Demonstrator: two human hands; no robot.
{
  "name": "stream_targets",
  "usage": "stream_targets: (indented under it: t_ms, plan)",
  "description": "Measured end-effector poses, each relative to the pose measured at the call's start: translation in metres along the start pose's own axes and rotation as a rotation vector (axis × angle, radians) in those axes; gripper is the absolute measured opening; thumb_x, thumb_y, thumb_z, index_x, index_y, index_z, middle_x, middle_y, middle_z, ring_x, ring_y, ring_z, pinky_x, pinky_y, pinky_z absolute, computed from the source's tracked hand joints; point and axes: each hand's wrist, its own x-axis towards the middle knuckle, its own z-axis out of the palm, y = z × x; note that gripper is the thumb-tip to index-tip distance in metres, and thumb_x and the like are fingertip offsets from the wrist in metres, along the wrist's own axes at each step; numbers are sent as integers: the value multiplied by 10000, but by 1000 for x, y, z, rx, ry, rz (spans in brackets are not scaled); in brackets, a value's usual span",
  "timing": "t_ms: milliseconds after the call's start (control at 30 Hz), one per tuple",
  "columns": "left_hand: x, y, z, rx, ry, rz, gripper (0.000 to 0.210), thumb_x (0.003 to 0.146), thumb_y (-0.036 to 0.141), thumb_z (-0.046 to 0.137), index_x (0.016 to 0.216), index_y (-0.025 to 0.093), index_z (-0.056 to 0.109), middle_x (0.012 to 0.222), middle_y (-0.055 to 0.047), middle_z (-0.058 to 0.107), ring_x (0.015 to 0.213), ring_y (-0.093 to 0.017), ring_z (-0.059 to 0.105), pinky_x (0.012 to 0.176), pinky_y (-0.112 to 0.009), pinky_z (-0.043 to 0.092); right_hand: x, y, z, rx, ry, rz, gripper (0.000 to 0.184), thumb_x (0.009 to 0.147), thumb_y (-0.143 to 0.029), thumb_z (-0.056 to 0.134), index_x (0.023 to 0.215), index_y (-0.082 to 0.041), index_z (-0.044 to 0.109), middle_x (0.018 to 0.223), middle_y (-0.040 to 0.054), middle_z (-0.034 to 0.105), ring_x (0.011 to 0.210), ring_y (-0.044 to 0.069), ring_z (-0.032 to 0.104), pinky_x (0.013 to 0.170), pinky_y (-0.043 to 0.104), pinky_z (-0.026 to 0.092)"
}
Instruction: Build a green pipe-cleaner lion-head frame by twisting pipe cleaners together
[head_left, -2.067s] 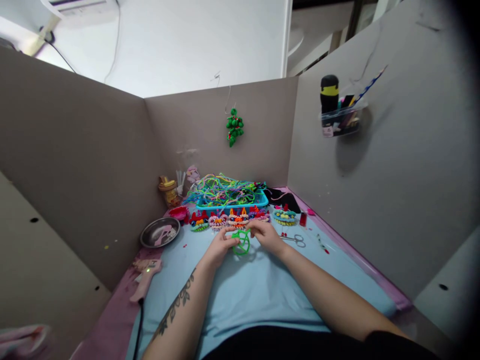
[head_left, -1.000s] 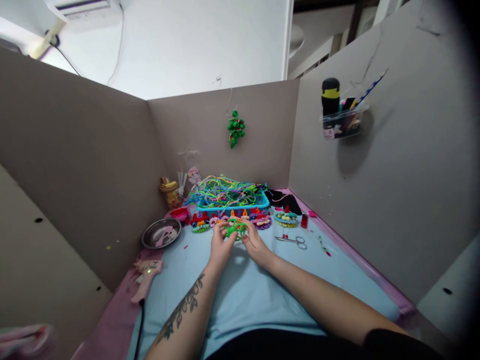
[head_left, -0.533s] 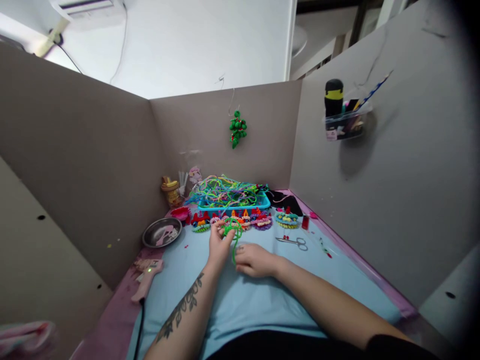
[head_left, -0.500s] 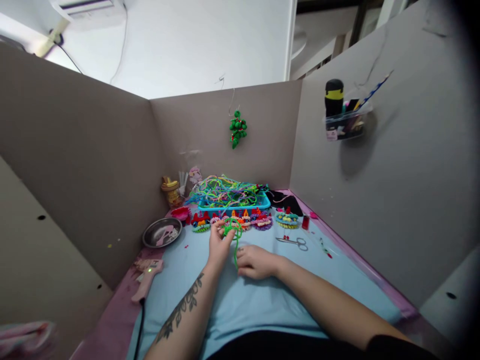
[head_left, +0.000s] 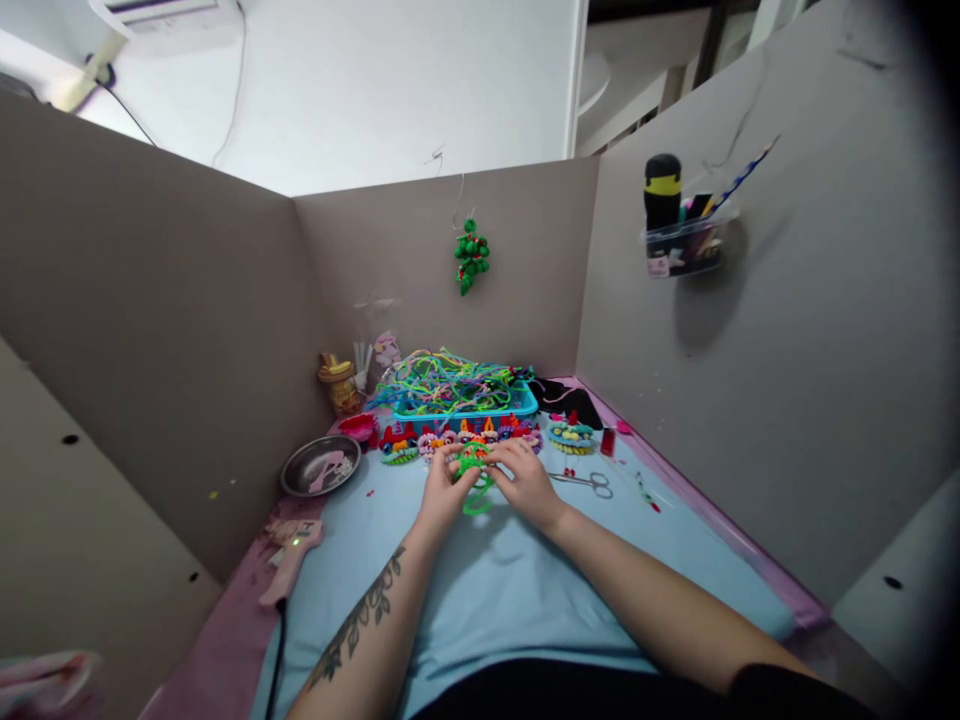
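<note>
A looped length of bright green fuzzy cord [head_left: 477,500], like a pipe cleaner, is held up between my two hands above the blue cloth. My left hand [head_left: 448,485] pinches it from the left with thumb and fingers. From the right, my right hand [head_left: 523,483] grips the same green cord at its upper part, and a loop hangs below the fingers. Just behind my hands stand several colourful fuzzy faces with red horn shapes; one blue and yellow face [head_left: 571,436] sits apart at the right. The fingertips partly hide the cord's shape.
Behind the faces, a blue tray [head_left: 465,420] overflows with colourful cords. Scissors [head_left: 592,484] lie at the right. At the left are a metal bowl [head_left: 289,483] and a pink glue gun [head_left: 291,566] with its cable. Grey panels [head_left: 442,300] enclose the table.
My right hand has risen from low on the cord to beside my left hand, and now grips it there. The straight hanging strand is now a loop. The view has shifted slightly.
</note>
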Motion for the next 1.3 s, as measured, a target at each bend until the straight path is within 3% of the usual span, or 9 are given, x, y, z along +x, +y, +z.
stream_targets:
  t_ms: [100, 300, 600, 767, 967, 1133, 1300]
  plan:
    - [0, -1, -1, 1, -35, 17, 442, 691, 323, 667, 1043, 193, 435, 775, -7, 612, 714, -134, 582, 689, -255, 420, -1, -3, -1, -24, -6, 3, 94, 821, -203, 532, 848, -215, 621, 836, 57, 606, 857, 213, 509, 777, 372, 415]
    - [1, -1, -2, 30, 43, 31, 393, 677, 343, 661, 1002, 176, 516, 775, -6, 582, 701, -125, 540, 648, -234, 396, 0, -2, -2, -44, -33, -14, 130, 839, -206, 511, 875, -222, 635, 856, 58, 633, 875, 213, 506, 791, 383, 412]
    - [1, -4, -4, 16, -3, 54, 440, 696, 309, 657, 1074, 188, 468, 767, -12, 581, 704, -137, 554, 675, -260, 421, -2, -1, 2, -22, -41, -38, 144, 827, -198, 533, 872, -248, 660, 837, 51, 644, 857, 216, 497, 780, 386, 419]
    - [0, -6, -2, 91, 24, 79, 456, 694, 296, 655, 1084, 197, 441, 725, 6, 553, 702, -142, 549, 666, -260, 422, 0, -2, 2, -55, -113, -45, 84, 800, -200, 562, 817, -227, 639, 849, 51, 620, 869, 223, 484, 795, 398, 400]
    - [-2, -5, 0, 225, 39, 146, 391, 715, 237, 613, 1065, 201, 444, 670, 34, 468, 630, -116, 485, 585, -222, 373, -3, 4, 11, -56, -142, 72, 85, 769, -135, 542, 756, -199, 597, 897, 62, 553, 903, 218, 459, 813, 381, 395]
    - [-1, -7, -2, 323, 3, 196, 380, 728, 190, 573, 1085, 186, 443, 672, 38, 449, 648, -116, 484, 627, -236, 383, -4, 7, 17, -31, -209, 192, 143, 735, -93, 490, 725, -189, 595, 972, 70, 516, 974, 222, 430, 873, 391, 367]
    - [0, -7, -5, 361, -12, 154, 394, 718, 207, 582, 1089, 174, 454, 635, 48, 468, 615, -113, 494, 605, -234, 376, -2, 10, 16, 16, -245, 300, 126, 741, -142, 509, 674, -197, 600, 918, 53, 526, 973, 223, 435, 891, 396, 341]
